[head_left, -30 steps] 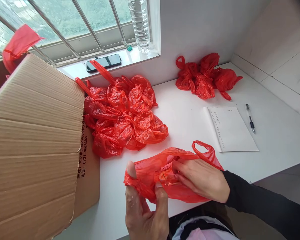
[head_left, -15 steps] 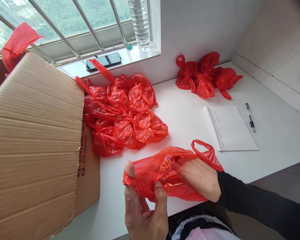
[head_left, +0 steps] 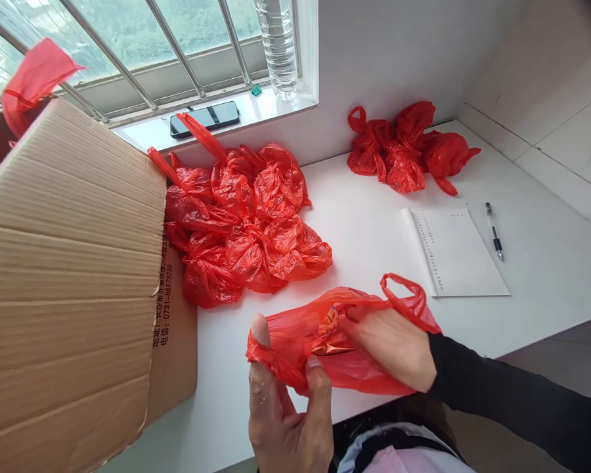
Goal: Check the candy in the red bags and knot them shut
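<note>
A thin red plastic bag [head_left: 288, 335] lies on its side at the table's front edge, its mouth held apart. My left hand [head_left: 290, 410] grips the bag's near left rim, one finger hooked through it and the thumb pressing on the edge. Inside the mouth, a shiny orange-red printed packet [head_left: 326, 332] shows. My right hand [head_left: 391, 345] reaches into the bag beside this packet; its fingertips are hidden by plastic and packaging, so I cannot tell whether they grip it. One bag handle loop stands up behind my right wrist.
Several knotted red bags [head_left: 249, 220] are grouped beside a large cardboard box [head_left: 69, 263] on the left. More knotted bags [head_left: 406, 154] sit at the back. A notepad [head_left: 460, 253] and a pen [head_left: 494, 231] lie right. The windowsill holds a phone [head_left: 204, 119] and clear bottle [head_left: 279, 49].
My right hand has shifted slightly inside the bag, and the packet beside it has tilted and turned. My left hand keeps its hold on the rim.
</note>
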Tool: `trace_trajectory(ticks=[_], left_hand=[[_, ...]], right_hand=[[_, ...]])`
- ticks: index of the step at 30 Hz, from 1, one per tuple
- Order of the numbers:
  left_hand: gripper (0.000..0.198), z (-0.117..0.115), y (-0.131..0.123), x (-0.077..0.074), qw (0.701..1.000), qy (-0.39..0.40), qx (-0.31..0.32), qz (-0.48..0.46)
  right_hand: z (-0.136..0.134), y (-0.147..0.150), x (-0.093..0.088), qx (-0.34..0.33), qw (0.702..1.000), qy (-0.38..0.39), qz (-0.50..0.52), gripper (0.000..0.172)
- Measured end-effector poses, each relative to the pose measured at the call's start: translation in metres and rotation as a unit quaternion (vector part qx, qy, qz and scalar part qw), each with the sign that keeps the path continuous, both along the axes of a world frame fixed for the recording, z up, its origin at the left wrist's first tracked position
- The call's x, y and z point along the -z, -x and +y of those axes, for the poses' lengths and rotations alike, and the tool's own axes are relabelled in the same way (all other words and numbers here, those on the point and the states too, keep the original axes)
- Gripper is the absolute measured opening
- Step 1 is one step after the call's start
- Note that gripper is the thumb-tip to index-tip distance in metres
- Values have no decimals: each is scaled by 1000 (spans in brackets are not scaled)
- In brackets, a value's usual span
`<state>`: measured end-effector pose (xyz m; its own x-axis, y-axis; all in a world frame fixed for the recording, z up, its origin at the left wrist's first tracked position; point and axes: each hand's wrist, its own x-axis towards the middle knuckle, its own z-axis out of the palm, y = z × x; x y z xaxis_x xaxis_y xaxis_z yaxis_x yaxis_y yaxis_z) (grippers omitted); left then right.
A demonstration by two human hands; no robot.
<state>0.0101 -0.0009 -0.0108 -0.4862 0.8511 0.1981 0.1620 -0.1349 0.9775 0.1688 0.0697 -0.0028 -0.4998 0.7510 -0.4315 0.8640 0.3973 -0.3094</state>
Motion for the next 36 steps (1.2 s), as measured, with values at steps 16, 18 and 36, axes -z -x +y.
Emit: trace_trajectory(ticks=[16,18,36], left_hand=[[83,-1,-5,1,1000,16,5,-23],[83,-1,-6,0,1000,12,8,-28],[82,-1,-8,0,998,38,-46,-37]], right_hand=[[15,-22,-5,-6,999,-41,8,13],[14,-19,-2,-8,999,-37,-11,9],[-2,0,-2,-39,996,-86,-2,19]])
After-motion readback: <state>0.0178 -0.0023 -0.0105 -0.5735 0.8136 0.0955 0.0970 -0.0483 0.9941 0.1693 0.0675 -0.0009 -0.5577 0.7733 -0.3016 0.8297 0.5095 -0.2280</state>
